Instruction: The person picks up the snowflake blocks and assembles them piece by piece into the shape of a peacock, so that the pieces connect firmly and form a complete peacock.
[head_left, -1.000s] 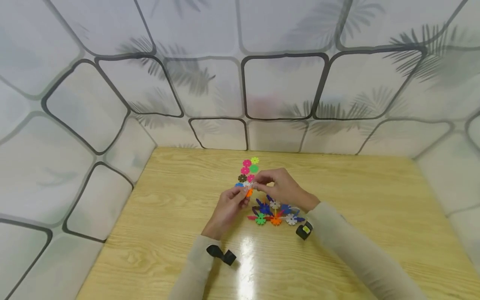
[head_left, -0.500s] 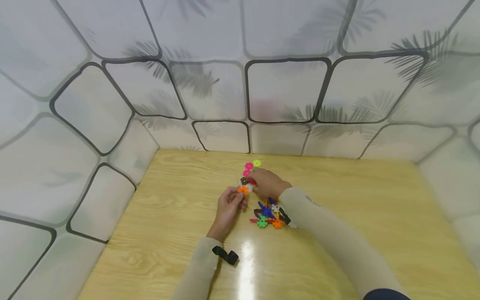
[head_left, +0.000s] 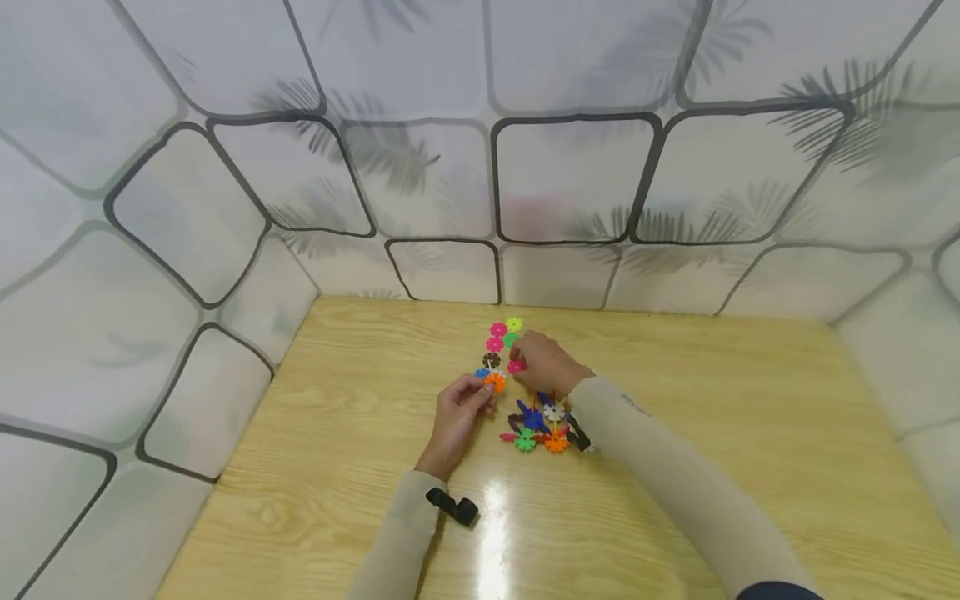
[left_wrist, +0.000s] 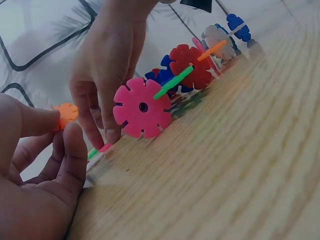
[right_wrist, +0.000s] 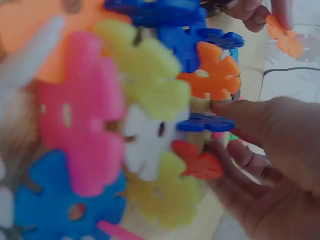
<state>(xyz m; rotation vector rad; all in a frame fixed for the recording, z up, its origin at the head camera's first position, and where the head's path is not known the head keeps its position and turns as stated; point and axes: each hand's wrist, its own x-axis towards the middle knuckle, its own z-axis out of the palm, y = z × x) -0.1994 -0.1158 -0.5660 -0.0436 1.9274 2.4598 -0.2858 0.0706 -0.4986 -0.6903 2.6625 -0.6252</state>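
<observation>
Pinches a notched plastic orange disc (head_left: 494, 382) in the left grip (head_left: 459, 410), a pink disc (head_left: 516, 367) in the right grip (head_left: 546, 363), at the desk (head_left: 360, 392). Shows from the left wrist, unlike from the head, a round, holed pink face (left_wrist: 131, 117) on the interlocked cluster (head_left: 533, 418). Counts, lying flat beyond, two pink discs (head_left: 495, 343), one yellow disc (head_left: 514, 324), one green disc (head_left: 512, 340).

the table (head_left: 337, 400) looks like wood, smooth and glossy, with a bright streak of reflected light on its near side; the joined notched discs (head_left: 533, 419) to the right appear smooth plastic, as does the orange disc (head_left: 495, 382) left of them; both sleeves (head_left: 675, 467) are matt cloth
</observation>
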